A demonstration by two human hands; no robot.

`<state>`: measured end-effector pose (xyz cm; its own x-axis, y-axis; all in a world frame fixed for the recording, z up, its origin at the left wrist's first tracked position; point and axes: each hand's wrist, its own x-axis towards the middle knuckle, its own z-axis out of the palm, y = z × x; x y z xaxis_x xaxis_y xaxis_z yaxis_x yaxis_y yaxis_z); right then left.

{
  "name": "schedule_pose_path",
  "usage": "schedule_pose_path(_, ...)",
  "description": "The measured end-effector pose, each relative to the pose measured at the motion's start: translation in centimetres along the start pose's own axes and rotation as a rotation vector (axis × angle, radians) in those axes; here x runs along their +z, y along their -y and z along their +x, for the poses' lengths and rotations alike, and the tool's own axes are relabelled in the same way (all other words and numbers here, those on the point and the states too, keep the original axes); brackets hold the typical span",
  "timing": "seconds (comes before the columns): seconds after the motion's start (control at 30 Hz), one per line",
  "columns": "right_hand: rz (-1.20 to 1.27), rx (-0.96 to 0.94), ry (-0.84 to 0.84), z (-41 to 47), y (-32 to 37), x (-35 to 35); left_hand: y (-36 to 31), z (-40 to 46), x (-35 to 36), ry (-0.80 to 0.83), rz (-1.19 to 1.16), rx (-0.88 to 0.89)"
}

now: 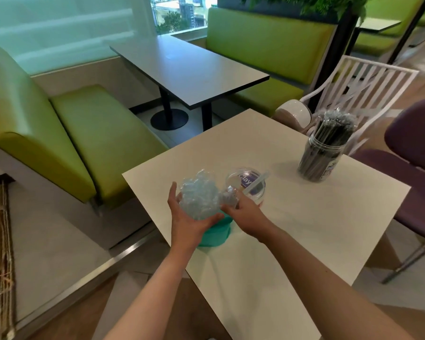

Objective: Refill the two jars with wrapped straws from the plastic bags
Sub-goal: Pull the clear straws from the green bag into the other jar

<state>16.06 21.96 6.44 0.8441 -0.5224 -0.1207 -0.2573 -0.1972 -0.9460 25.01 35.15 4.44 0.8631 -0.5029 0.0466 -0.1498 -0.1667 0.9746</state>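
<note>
A crumpled clear plastic bag (198,198) is held over the near left part of the white table (292,229). My left hand (190,217) cups it from below and the left. My right hand (243,212) pinches its right end. Just behind my right hand stands a clear jar (246,186) with a purple label, holding one wrapped straw (258,182) that leans to the right. A second clear jar (323,153) at the far right of the table is packed with dark wrapped straws. A teal lid (216,233) lies on the table under my hands.
A white slatted chair (368,87) and a purple chair (417,153) stand at the table's right side. Green benches (59,123) and a grey table (189,69) fill the booth ahead. A white round object (293,114) sits beyond the table's far corner.
</note>
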Motion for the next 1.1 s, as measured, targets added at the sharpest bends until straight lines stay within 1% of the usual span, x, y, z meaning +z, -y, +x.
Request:
schedule_pose_path(0.2, 0.127, 0.036, 0.013, -0.7, 0.9, -0.4, -0.2, 0.9, -0.2, -0.104, 0.036, 0.004)
schedule_pose_path(0.4, 0.044, -0.047, -0.065, -1.0, 1.1, 0.2, -0.8, 1.2, 0.4, -0.125, 0.011, -0.03)
schedule_pose_path(0.57, -0.001, -0.048, -0.093, -0.6, 1.4, 0.3, -0.9, 1.2, 0.7, -0.136, 0.015, -0.04)
schedule_pose_path(0.63, 0.02, -0.05, -0.116, -0.6, 1.8, -0.1, -1.0, 1.3, 0.7, -0.139, 0.023, -0.041)
schedule_pose_path(0.83, -0.029, -0.099, -0.262, 0.0, 5.4, -2.8, -1.0, 1.6, 0.8, -0.134, 0.02, -0.04)
schedule_pose_path(0.97, 0.062, -0.198, -0.338, -0.4, 7.9, -5.4, -1.1, 1.8, 1.0, -0.13, 0.041, -0.047)
schedule_pose_path(1.1, 0.148, -0.26, -0.522, 0.0, 9.1, -7.9, -1.0, 2.0, 0.7, -0.151, 0.023, -0.069)
